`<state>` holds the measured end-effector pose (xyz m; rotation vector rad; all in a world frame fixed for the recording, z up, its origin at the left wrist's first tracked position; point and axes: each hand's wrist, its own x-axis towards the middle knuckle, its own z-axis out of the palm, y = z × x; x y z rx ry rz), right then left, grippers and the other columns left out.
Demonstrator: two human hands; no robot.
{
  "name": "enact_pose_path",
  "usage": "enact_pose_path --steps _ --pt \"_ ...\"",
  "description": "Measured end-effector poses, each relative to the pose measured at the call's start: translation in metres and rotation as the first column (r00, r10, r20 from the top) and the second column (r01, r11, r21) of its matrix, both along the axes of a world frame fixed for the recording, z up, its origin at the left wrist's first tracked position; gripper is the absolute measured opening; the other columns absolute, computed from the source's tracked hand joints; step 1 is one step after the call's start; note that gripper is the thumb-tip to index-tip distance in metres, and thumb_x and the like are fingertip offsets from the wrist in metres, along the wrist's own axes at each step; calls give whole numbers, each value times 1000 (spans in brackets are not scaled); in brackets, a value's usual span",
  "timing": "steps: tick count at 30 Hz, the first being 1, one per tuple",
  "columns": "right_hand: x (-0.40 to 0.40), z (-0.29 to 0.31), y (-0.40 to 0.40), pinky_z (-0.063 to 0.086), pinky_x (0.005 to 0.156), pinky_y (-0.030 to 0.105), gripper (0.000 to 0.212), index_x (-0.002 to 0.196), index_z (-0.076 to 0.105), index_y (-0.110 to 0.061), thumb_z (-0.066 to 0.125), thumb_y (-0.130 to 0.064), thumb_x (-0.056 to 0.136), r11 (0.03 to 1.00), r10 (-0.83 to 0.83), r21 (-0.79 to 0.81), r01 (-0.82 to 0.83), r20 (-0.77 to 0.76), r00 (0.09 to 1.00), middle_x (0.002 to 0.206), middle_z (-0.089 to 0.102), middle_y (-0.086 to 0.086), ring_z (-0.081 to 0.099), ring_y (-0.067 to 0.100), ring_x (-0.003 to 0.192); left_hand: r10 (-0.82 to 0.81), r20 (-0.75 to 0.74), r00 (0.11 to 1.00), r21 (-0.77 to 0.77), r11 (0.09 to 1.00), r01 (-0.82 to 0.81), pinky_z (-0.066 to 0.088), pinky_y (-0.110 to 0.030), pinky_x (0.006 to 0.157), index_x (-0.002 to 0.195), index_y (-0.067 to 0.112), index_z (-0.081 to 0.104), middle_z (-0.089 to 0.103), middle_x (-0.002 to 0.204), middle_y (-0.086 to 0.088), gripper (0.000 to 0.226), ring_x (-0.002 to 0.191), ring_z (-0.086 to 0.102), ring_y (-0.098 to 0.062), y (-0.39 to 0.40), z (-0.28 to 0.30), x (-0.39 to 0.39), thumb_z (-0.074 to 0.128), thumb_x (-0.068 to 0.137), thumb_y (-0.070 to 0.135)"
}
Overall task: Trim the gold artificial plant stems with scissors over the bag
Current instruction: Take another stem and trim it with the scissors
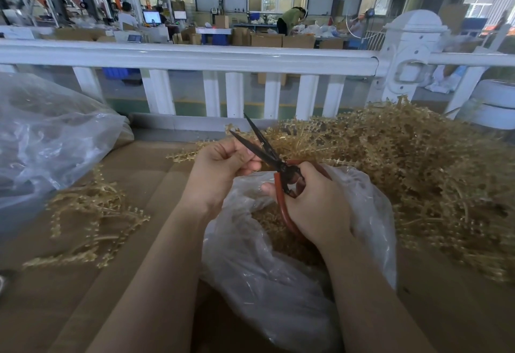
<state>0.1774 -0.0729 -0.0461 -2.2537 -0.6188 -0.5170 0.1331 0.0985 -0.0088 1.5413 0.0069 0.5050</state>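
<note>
Head view shows two bare hands at work over one clear plastic bag [278, 291] that sits open on a brown cardboard-covered bench [125, 185]. One pair of scissors [274, 163] with red handles and dark blades is in the right hand [315, 199]; its fingers are curled round the handles, and the two blades stand apart, pointing up and away. The left hand [223, 168] is just beside the blades, its fingers pinched together on a gold stem [184, 154] that sticks out to the left of the hand — only that end shows.

Gold artificial stems lie in three groups: a large heap [412, 163] on the right, behind and beside the bag, a smaller loose pile [89, 213] on the bench to the left, and a mass of gold pieces inside the bag [281, 235] under the right hand. A second, bigger clear bag [47, 140] bulges at the far left.

Behind the bench runs a white railing [195, 57] with one thick post [409, 54]. Beyond it lies a wide workshop with cardboard boxes, monitors and large windows — at least two people are there, one bent over a table.
</note>
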Motion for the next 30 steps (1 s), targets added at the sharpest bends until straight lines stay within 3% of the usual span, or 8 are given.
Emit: enact_pose_path --steps 12,21,25,30 --pt "-2 2 1 28 50 10 55 72 55 -27 57 -81 73 998 -58 32 54 110 992 62 49 -20 45 -8 58 30 44 999 68 997 -33 52 -25 75 89 11 73 72 80 -3 18 73 62 -13 1 5 -4 58 97 6" --pt "0 4 0 42 52 22 62 76 62 -21 53 -83 71 998 -56 5 56 83 995 64 56 -14 52 1 59 33 71 997 63 997 -37 53 -20 73 90 10 73 72 80 -2 17 72 63 -11 0 4 -3 58 97 4" --pt "-1 4 0 49 53 25 59 74 61 -20 60 -79 73 998 -71 5 70 71 995 66 59 -13 55 3 60 58 78 995 82 995 -64 53 -21 73 91 7 72 71 78 -2 16 71 63 -10 1 4 -2 58 97 3" --pt "-2 6 -1 45 54 22 71 78 61 -22 43 -90 67 998 -59 -10 60 81 995 69 58 -15 54 2 64 67 101 993 218 972 -88 51 -18 72 89 1 71 69 75 -4 15 69 60 -8 1 2 -3 57 96 0"
